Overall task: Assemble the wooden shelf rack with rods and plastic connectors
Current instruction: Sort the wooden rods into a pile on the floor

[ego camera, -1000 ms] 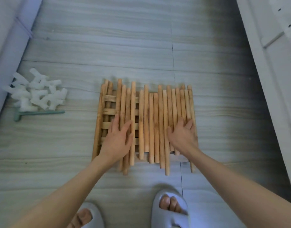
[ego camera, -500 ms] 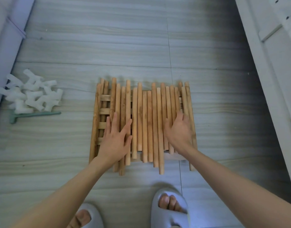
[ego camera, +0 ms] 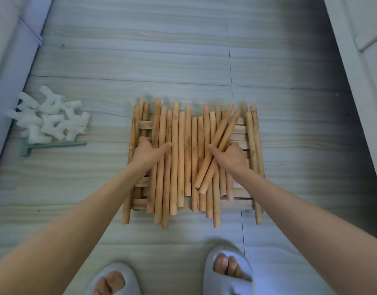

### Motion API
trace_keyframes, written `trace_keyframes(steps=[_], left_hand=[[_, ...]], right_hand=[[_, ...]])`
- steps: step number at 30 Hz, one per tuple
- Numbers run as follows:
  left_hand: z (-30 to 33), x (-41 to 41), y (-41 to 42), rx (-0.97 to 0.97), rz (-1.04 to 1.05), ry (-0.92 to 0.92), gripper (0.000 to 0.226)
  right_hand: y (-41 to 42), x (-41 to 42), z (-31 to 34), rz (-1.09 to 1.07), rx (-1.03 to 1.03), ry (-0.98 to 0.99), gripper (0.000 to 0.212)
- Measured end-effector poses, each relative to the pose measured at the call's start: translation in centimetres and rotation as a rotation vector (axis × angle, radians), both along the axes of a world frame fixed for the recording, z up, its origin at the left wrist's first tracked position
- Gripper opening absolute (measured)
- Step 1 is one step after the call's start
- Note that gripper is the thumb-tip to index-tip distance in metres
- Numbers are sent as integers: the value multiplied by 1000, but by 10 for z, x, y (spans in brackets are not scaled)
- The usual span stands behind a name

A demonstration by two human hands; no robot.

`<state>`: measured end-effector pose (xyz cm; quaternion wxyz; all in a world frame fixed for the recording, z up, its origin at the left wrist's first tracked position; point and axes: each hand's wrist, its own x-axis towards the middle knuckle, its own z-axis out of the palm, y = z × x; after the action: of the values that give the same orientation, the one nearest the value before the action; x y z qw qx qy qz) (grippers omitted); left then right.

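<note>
Here, rods heaped on slatted shelf panels, mid-floor. Right hand grips two tilted rods; left hand curls around rods. Better lift pair clear, keep heap steady. Connectors far left.

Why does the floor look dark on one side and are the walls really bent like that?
Head view: the floor darkens toward the right; the wide lens splays the wall edges outward; the white connectors look glary and soft; the slippers blur slightly.
</note>
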<state>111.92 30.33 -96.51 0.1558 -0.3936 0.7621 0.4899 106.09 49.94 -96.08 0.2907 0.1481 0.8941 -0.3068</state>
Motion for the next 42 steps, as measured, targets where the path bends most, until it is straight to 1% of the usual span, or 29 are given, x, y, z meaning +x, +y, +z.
trace_keyframes(steps=[2,5,7,10,11,14,17,19,21,22,26,30,33,36,39,42], left_hand=[[-2,-5,5,31,23,20,64],[-4,-9,11,9,27,36,55],[-5,-8,12,22,39,31,51],[-6,-6,16,77,75,60,38],[-5,-6,18,98,99,64,40],[1,-8,24,249,183,59,50],[11,-11,28,488,195,52,48],[14,-12,31,602,192,64,44],[16,-10,29,643,235,91,43],[17,-9,26,653,259,98,44],[22,-2,11,680,237,129,46],[35,12,-2,778,327,228,30],[49,29,-16,712,338,296,26],[67,53,-34,614,281,369,24],[91,82,-51,487,256,450,35],[122,120,-68,376,252,537,41]], right_hand=[[-3,-3,0,-3,-40,0,64],[-6,-6,1,-71,-181,-52,52],[-10,-4,2,-73,-205,-61,52],[-14,-1,3,-24,-206,-27,56],[-15,-1,3,1,-215,-14,57],[-20,1,3,54,-307,-29,59],[-27,4,4,70,-389,-39,56],[-29,4,4,52,-456,-60,48],[-29,5,5,8,-544,-132,38],[-29,5,5,-13,-577,-174,36],[-37,7,10,-36,-638,-269,40],[-55,16,25,-35,-772,-352,32],[-70,26,40,4,-853,-397,25],[-87,40,55,103,-914,-426,31],[-110,60,72,189,-960,-410,36],[-138,86,96,324,-978,-349,42]])
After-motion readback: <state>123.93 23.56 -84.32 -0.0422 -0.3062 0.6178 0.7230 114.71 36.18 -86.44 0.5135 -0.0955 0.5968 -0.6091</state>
